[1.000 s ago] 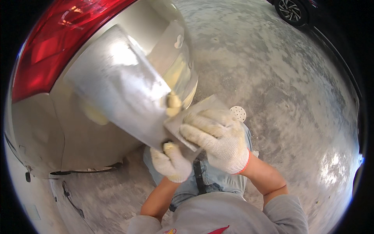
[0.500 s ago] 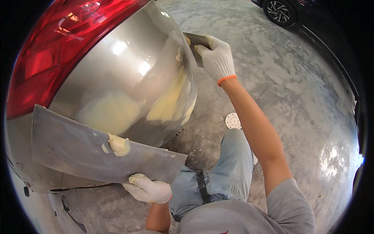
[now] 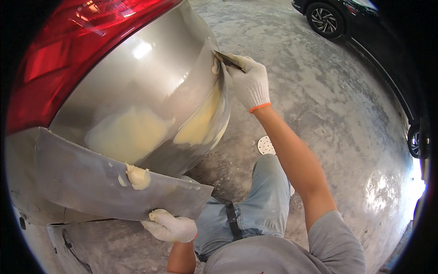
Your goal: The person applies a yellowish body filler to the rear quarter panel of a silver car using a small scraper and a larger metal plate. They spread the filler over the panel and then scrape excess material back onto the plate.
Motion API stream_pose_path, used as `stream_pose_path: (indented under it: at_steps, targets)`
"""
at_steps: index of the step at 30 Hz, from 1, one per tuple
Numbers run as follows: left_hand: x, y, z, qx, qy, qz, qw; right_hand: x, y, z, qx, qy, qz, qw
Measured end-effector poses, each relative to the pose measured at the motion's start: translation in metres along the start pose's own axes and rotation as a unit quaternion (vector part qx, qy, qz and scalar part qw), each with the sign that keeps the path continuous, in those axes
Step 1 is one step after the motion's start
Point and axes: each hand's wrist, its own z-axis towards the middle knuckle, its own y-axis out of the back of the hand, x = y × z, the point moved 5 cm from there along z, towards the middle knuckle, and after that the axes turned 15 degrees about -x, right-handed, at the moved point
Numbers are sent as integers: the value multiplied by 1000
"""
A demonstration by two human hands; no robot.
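Observation:
My gloved left hand (image 3: 169, 225) grips the lower edge of a wide grey flat sheet (image 3: 91, 178), on which sits a blob of pale putty (image 3: 137, 175). My gloved right hand (image 3: 246, 80) is closed on a dark flat spreader (image 3: 226, 60), its edge at the curved rim of the silver car's rear corner (image 3: 137, 68). A smooth cream putty patch (image 3: 123, 134) lies on the panel, and a longer yellowish one (image 3: 198, 114) runs near the rim, with a small smear by the spreader.
A red tail light (image 3: 50, 59) borders the panel at upper left. A dark car (image 3: 365, 32) stands at upper right on the mottled concrete floor (image 3: 328, 91). A perforated white disc (image 3: 265, 145) lies on the floor beside my knee.
A second ago both hands met over my lap, scraper on sheet. Since then the right hand rose to the panel's rim, then shifted slightly down; the sheet in my left hand dropped lower and tilted level.

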Motion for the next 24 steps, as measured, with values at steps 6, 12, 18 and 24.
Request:
stream_pose_path:
  at_steps: [6,12,18,24]
  targets:
    - [-16,-5,-6,3,-78,-69,995,4,4,19,17,-33,-11,999]
    - [-15,-6,-1,36,-62,-11,997,4,-8,24,56,-67,-28,996]
    - [-15,-7,-4,30,-25,-53,998,23,0,9,85,-71,-37,993]
    - [-6,-9,-3,35,-21,-34,999,28,2,-11,44,27,-66,997]
